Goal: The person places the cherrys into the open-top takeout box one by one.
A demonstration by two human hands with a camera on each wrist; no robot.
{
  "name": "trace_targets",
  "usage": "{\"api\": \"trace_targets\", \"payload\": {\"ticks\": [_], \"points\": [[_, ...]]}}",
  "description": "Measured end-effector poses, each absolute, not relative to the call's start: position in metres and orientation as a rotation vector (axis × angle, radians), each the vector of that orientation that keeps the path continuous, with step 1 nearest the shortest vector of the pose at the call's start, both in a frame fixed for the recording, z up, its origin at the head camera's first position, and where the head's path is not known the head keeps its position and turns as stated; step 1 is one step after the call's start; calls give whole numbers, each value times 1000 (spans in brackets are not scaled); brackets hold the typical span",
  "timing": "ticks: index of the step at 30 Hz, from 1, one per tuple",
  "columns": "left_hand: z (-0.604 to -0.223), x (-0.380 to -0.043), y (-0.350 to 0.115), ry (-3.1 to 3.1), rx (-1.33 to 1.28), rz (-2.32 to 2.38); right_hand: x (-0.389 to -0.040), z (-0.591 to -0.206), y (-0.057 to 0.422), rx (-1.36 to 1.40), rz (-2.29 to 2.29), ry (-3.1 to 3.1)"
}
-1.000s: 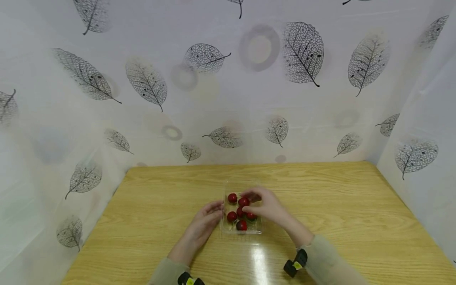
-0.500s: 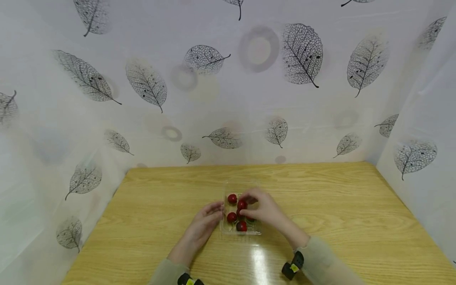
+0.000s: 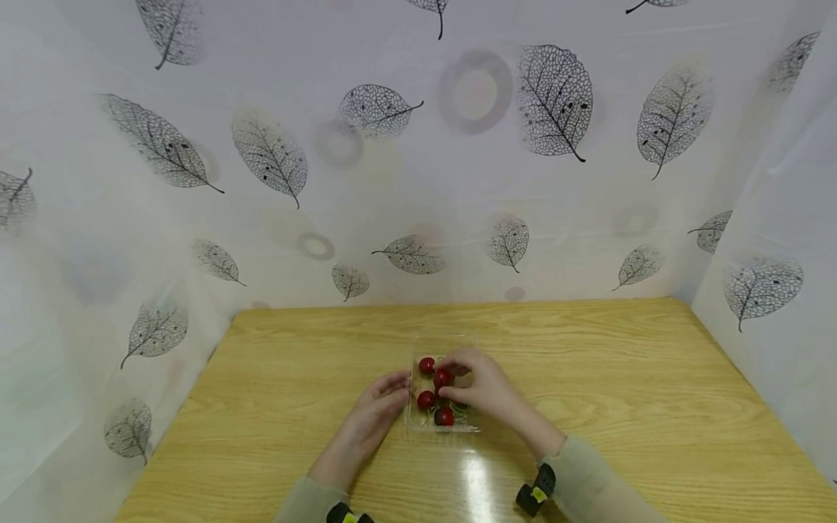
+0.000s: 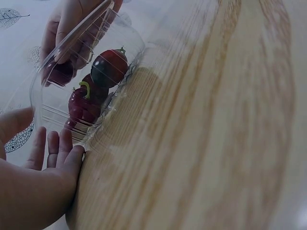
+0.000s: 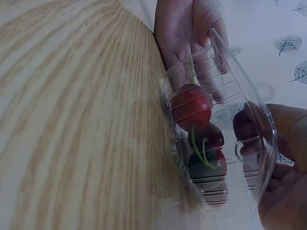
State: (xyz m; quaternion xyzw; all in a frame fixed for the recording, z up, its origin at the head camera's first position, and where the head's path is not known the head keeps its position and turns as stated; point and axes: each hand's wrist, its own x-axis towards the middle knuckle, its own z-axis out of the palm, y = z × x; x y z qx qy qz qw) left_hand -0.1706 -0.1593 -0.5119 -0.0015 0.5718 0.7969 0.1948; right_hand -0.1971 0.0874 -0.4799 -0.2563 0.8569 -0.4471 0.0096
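Note:
A clear plastic box (image 3: 471,428) on the table holds several dark red cherries, some with green stems. My right hand (image 3: 487,388) reaches in over its right side and pinches a cherry (image 3: 442,378) between thumb and fingers. That same cherry (image 4: 61,73) shows dark at the fingertips in the left wrist view. Other cherries lie around it: one at the far left (image 3: 426,365), one at the left (image 3: 426,400), one at the front (image 3: 444,416). My left hand (image 3: 374,415) rests against the box's left wall, fingers extended. The right hand partly hides the cherries beneath it.
The wood-grain table (image 3: 294,363) extends around the box on all sides. A pale curtain (image 3: 418,181) printed with leaves stands behind the table and along both sides. Each wrist wears a black strapped device (image 3: 538,490).
My right hand has shifted slightly left, and its fingers have closed on a cherry. That cherry has moved a little left and nearer the front. The left hand and box stay in place.

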Motion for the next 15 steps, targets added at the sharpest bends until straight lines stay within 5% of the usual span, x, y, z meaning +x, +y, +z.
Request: {"api": "trace_targets", "payload": {"ticks": [15], "points": [[-515,-171,-159,1605,12,2239,-194,-481,85,-853,-1223,2798]]}}
